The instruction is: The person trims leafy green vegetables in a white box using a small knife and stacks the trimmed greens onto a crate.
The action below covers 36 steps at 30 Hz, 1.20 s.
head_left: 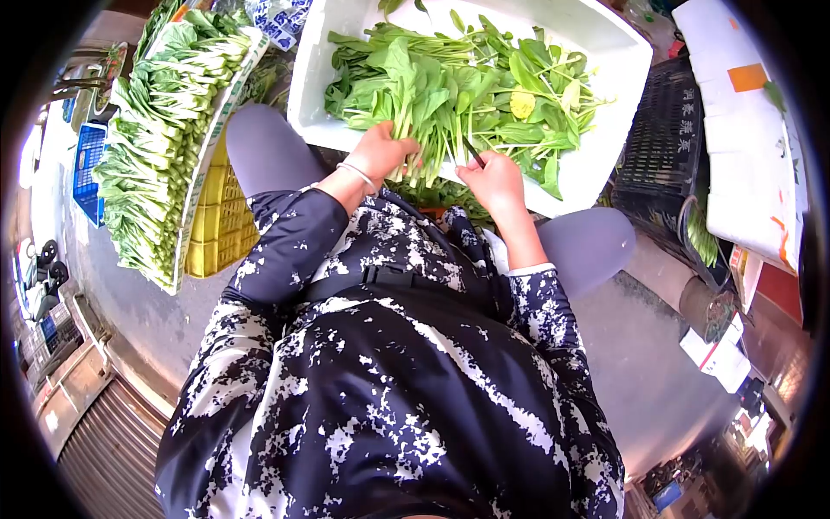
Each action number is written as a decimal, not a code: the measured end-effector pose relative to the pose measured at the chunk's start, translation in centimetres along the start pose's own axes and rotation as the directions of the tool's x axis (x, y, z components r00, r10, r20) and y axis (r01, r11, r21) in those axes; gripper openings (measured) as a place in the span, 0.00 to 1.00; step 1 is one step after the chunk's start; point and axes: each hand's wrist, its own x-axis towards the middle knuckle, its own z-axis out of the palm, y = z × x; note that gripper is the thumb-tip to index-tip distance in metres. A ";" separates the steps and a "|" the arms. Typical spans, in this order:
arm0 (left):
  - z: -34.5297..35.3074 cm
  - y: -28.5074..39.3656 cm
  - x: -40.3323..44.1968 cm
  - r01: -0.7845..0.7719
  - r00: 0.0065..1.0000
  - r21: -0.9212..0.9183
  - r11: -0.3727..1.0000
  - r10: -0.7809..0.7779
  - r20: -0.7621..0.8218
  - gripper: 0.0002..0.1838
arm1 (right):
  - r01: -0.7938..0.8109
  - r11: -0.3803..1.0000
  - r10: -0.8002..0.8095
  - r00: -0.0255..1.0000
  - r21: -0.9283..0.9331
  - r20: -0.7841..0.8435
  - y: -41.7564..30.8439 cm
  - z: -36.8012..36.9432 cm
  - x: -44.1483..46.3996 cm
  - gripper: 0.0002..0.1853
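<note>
My left hand (377,159), with a pale band at the wrist, is closed round a bunch of leafy greens (413,95). The stem ends hang toward me over the near rim of a white foam box (596,177). My right hand (494,183) pinches a thin dark knife-like tool (474,154), close to the stems on their right side. Its tip lies against the greens, so I cannot see its full shape. More loose greens (527,125) with a yellow leaf (522,104) among them lie inside the box.
At left, stacked bundles of greens (164,138) rest on a white board above a yellow crate (223,216). A blue crate (88,173) stands behind. On the right are a black crate (661,130) and a white foam box (748,130). My knees flank the middle box.
</note>
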 end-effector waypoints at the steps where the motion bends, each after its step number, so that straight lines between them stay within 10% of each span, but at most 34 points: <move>1: -0.4 -0.4 0.4 0.012 1.000 0.009 1.000 -0.012 0.017 0.11 | -0.026 0.999 0.027 1.000 0.023 -0.007 0.0 0.1 0.1 0.15; 4: -0.5 -0.3 0.0 0.014 0.998 -0.116 0.993 -0.006 0.068 0.10 | -0.066 0.991 0.063 0.998 0.118 0.030 0.1 0.1 0.2 0.13; 7: 0.4 0.3 -0.6 0.081 0.996 -0.099 0.992 -0.079 0.031 0.12 | -0.274 0.677 0.078 0.950 0.683 0.303 -2.0 -1.1 -0.9 0.08; 18: 0.6 -1.4 0.4 0.121 0.992 -0.069 0.990 -0.122 -0.016 0.13 | -0.380 0.472 0.081 0.917 0.795 0.391 -2.4 1.0 -0.8 0.12; 36: 0.6 -1.1 -0.2 0.159 0.987 -0.200 0.967 -0.151 0.051 0.17 | -0.258 0.569 0.058 0.960 0.781 0.275 -3.2 0.5 -1.3 0.09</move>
